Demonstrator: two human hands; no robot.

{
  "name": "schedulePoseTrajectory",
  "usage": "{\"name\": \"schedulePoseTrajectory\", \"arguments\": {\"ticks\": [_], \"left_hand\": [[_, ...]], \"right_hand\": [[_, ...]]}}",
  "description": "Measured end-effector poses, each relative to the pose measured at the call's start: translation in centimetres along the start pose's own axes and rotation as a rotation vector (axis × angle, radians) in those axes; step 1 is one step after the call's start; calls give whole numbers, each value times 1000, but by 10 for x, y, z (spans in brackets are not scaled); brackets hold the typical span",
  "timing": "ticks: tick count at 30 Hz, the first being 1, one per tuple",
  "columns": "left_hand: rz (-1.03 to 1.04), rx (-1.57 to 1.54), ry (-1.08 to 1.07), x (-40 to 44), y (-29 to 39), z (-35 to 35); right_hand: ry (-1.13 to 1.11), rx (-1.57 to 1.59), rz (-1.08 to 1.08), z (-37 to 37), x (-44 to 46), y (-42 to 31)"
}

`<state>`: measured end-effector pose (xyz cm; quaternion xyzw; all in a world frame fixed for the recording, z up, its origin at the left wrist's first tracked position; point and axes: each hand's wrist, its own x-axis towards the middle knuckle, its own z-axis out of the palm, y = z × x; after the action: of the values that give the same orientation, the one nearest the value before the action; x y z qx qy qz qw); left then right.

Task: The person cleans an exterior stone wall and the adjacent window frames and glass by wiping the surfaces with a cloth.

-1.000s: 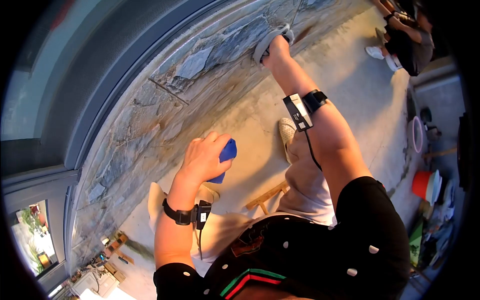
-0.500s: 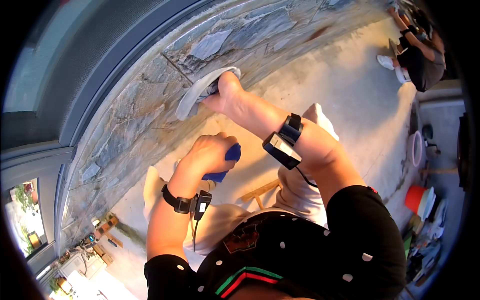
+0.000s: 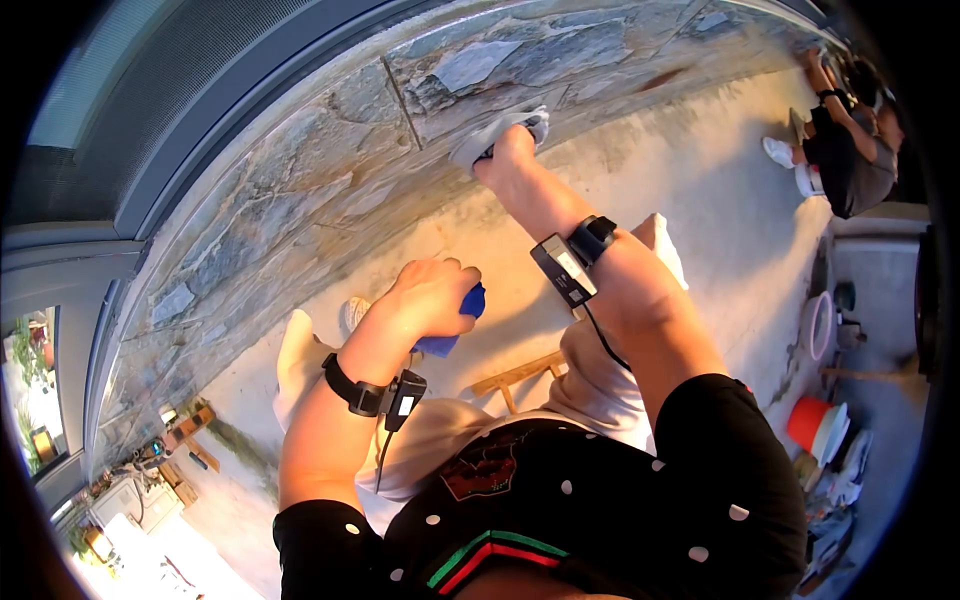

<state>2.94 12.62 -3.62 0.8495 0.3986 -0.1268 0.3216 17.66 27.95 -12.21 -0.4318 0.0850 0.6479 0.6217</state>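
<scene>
The left hand [image 3: 430, 298], as before, curls its fingers round a soft dark-blue cloth [image 3: 438, 346]. White labels [image 3: 405, 405] on the small black forearm boxes [image 3: 414, 385] are unreadably small. Farther out, the right hand [image 3: 508, 160], grip hidden, has a pale-grey cloth [image 3: 474, 145] at the rough stone wall [image 3: 300, 190], farther from its dark joint [image 3: 402, 105] than half a second ago.

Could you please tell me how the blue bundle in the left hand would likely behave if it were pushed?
The blue bundle would probably give rather than stay stiff, as its uneven edges look cloth-like. It seems fairly light, since the left hand alone holds it. With no visible shine, it is perhaps not very slippery.
</scene>
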Motion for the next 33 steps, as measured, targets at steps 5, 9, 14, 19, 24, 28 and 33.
{"name": "schedulePoseTrajectory", "arguments": {"ticks": [5,9,14,19,24,28,33], "left_hand": [[-115,9,-132,-1,-12,11],[-184,56,-238,2,-10,9],[-169,34,-164,0,-9,5],[-195,22,-167,-3,-11,9],[-181,41,-162,-4,-12,19],[-199,60,-209,-3,-13,17],[-210,13,-226,0,-13,3]], "right_hand": [[-116,-86,378,-1,-46,99],[-182,-52,423,5,-57,87],[7,-19,154,-10,-1,-6],[-36,8,-3,-39,63,-44],[167,2,16,-52,77,42],[-35,2,288,-34,7,118],[-80,-32,395,-15,-24,102]]}}
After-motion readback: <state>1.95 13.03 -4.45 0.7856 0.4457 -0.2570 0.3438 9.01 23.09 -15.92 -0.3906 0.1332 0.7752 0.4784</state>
